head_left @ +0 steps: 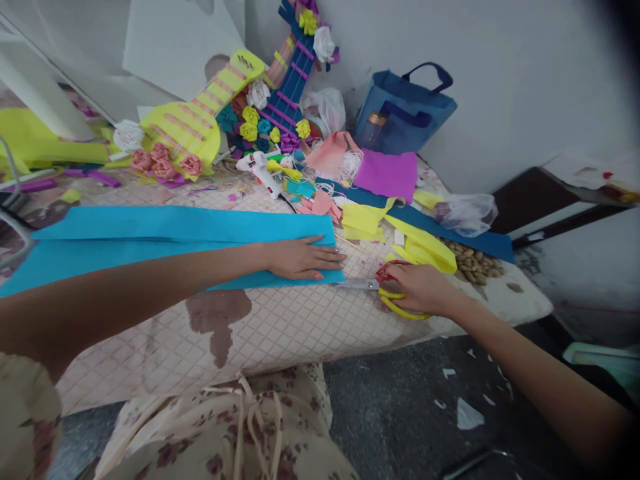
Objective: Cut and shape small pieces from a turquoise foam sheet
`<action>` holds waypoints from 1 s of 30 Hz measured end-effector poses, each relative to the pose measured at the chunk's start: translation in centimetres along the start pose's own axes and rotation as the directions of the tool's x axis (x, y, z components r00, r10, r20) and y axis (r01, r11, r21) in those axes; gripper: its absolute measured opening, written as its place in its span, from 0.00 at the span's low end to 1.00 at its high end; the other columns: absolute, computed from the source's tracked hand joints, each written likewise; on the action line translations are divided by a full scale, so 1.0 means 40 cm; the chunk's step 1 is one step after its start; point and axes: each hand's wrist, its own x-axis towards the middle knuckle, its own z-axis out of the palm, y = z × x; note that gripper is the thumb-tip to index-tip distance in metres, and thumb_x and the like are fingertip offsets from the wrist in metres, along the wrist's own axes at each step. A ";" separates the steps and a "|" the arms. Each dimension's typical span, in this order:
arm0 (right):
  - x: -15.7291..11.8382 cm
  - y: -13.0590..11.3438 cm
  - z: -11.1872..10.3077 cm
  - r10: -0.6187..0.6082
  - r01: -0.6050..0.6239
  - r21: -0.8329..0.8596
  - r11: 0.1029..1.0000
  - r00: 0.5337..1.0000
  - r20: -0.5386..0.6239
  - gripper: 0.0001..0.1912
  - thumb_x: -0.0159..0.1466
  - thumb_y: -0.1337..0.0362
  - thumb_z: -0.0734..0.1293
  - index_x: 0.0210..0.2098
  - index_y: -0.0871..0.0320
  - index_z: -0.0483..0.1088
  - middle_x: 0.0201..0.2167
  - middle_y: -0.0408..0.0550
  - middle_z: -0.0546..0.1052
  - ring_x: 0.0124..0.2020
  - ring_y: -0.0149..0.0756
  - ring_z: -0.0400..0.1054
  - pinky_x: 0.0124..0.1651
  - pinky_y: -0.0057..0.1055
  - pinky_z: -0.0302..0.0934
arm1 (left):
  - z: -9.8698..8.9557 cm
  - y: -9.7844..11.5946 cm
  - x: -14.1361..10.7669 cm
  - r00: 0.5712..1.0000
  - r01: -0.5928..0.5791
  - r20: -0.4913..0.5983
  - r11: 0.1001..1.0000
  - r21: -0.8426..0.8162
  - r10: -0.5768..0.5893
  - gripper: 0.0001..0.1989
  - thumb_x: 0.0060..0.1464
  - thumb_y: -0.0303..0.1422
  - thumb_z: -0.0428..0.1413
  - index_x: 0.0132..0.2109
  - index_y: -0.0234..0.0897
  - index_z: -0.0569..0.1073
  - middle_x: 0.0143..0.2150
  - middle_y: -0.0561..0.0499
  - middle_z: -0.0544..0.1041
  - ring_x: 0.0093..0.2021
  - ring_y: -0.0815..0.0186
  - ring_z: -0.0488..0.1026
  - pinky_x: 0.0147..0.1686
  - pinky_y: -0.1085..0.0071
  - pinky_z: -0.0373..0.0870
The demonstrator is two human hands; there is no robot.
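Observation:
A long sheet of bright blue crepe paper (150, 227) lies folded along the table. My left hand (300, 259) rests flat near its right end, fingers stretched toward the right edge. In my right hand (420, 287) is a pair of scissors (367, 285) with one red and one yellow handle loop. Their blades point left and meet the lower right corner of the blue paper. Whether the blades are parted there is hard to make out. My right fingers are wrapped through the loops.
Behind the paper lie a white glue gun (263, 175), yellow paper strips (425, 247), a purple sheet (387, 175) and peanuts (473, 263). Paper guitars (200, 123) with paper flowers lean at the back beside a blue bag (405, 110). The table's front edge (280, 363) is close to my body.

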 end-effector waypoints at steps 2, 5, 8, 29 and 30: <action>0.001 -0.003 -0.005 -0.001 0.001 0.027 1.000 1.000 -0.003 0.16 0.58 0.54 0.65 0.39 0.59 0.64 0.36 0.53 0.75 0.35 0.43 0.70 0.32 0.32 0.55 | 0.001 0.000 0.000 1.000 -0.002 0.002 1.000 0.004 0.002 0.28 0.64 0.43 0.36 0.68 0.44 0.49 0.71 0.55 0.45 0.70 0.64 0.41 0.66 0.59 0.22; 0.005 -0.007 -0.007 0.004 -0.004 0.057 0.998 1.000 -0.001 0.17 0.57 0.53 0.65 0.39 0.59 0.65 0.36 0.54 0.75 0.36 0.43 0.70 0.35 0.33 0.57 | 0.002 0.001 -0.001 1.000 -0.006 -0.012 1.000 -0.003 0.006 0.27 0.64 0.43 0.36 0.68 0.43 0.49 0.71 0.54 0.46 0.70 0.63 0.41 0.66 0.59 0.23; 0.014 -0.012 -0.005 0.000 0.001 0.079 0.997 1.000 -0.009 0.18 0.57 0.52 0.66 0.40 0.60 0.65 0.37 0.54 0.75 0.37 0.44 0.70 0.36 0.34 0.57 | 0.001 0.001 -0.001 1.000 -0.006 -0.014 1.000 -0.014 0.006 0.27 0.64 0.43 0.37 0.68 0.44 0.50 0.71 0.54 0.46 0.70 0.63 0.41 0.66 0.59 0.24; 0.021 -0.026 -0.002 0.001 -0.001 -0.026 1.000 1.000 0.014 0.18 0.59 0.51 0.63 0.39 0.60 0.64 0.32 0.53 0.76 0.32 0.42 0.71 0.28 0.30 0.51 | 0.006 -0.004 -0.003 0.999 -0.026 -0.035 1.000 -0.009 0.026 0.28 0.64 0.42 0.37 0.68 0.43 0.49 0.70 0.52 0.47 0.70 0.63 0.42 0.66 0.58 0.24; 0.021 -0.028 -0.004 -0.009 0.009 -0.017 1.000 1.000 0.004 0.18 0.59 0.51 0.64 0.39 0.60 0.64 0.32 0.53 0.76 0.33 0.43 0.71 0.29 0.31 0.53 | 0.004 -0.003 -0.003 1.000 -0.016 -0.021 1.000 -0.009 0.015 0.28 0.64 0.42 0.37 0.68 0.43 0.49 0.71 0.53 0.46 0.70 0.64 0.41 0.66 0.59 0.23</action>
